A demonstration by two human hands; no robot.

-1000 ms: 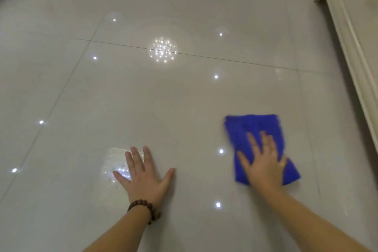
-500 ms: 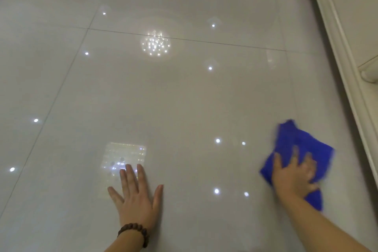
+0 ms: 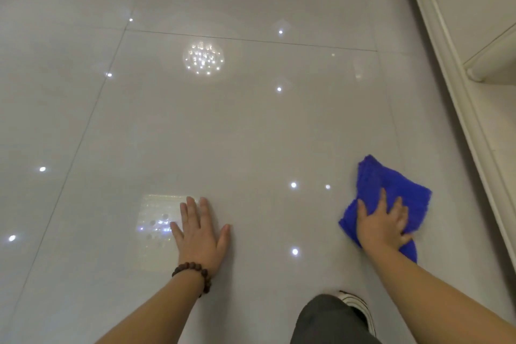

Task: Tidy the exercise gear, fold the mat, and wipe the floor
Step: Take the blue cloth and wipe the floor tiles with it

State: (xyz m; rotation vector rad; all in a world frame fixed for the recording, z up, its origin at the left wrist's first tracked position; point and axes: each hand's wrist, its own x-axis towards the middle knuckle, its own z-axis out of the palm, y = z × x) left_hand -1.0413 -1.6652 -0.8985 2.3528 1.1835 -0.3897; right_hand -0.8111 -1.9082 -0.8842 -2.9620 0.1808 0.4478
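Note:
A blue cloth lies bunched on the glossy pale tiled floor at the lower right. My right hand presses flat on the near part of the cloth, fingers spread and fairly straight. My left hand rests flat on the bare floor to the left, fingers straight, with a dark bead bracelet on the wrist. No mat or exercise gear is in view.
A cream cabinet base runs along the right side, close to the cloth. My knee in dark trousers and a shoe show at the bottom. Ceiling lights reflect in the tiles.
My right hand slid the cloth from the middle of the floor to the right, toward the cabinet base. The cloth went from flat to bunched. My left hand stays planted.

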